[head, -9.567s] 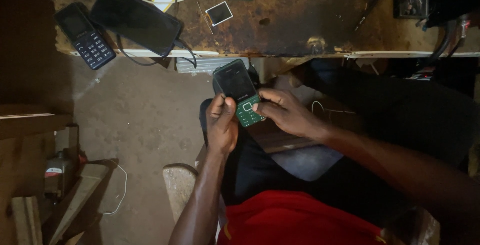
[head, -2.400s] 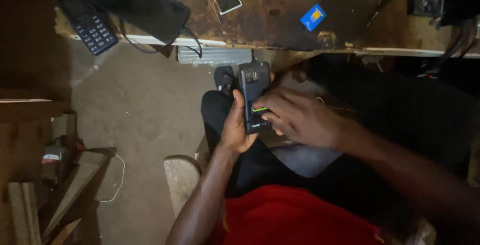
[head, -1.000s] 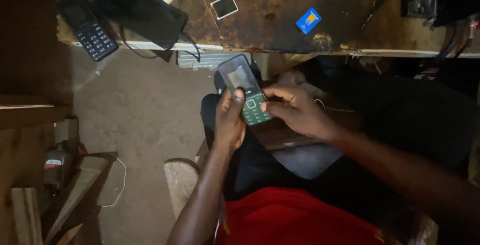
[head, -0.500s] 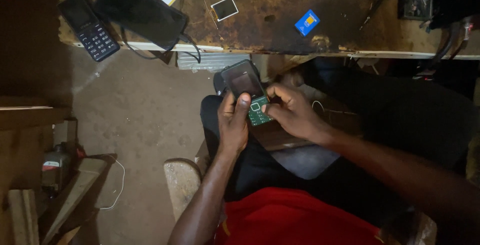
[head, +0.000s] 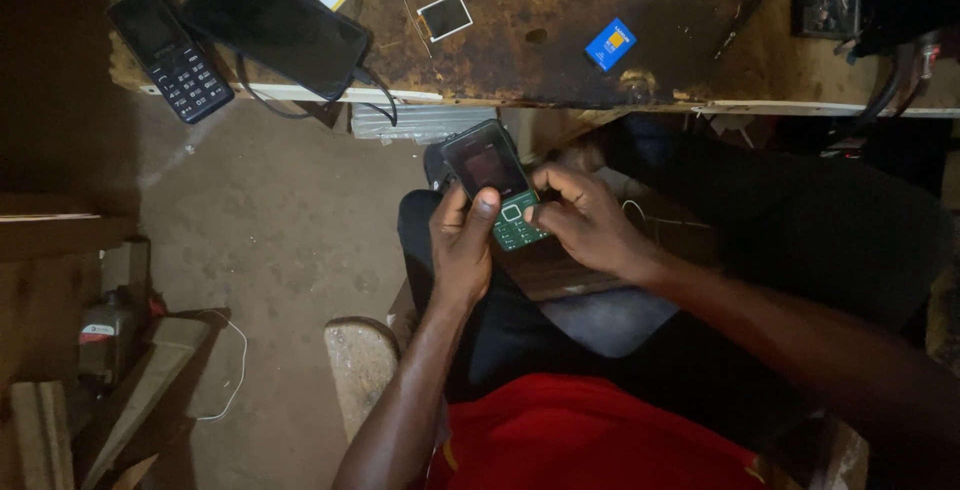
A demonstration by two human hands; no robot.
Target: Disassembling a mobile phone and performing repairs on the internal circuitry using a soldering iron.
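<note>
Worn wooden workbench (head: 560, 60) across the top, bearing a large black slab phone (head: 275, 25), a keypad phone (head: 170, 53) at its left end, a small blue card (head: 611, 44); below, over the lap, green keypad handset (head: 497, 185) (screen dim) clasped in left hand (head: 462, 250), fingers curled round its edge; right hand (head: 590, 225) touching keypad with fingertips, gripping nothing.

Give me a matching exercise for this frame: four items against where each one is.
Items:
1. green keypad phone
2. black keypad phone
3. small blue card
4. black tablet

Places:
A. workbench, far left corner
B. workbench, right of centre
C. held in the left hand, right hand at its keys
D. workbench, just right of the black phone

Pairs: 1-C, 2-A, 3-B, 4-D
</note>
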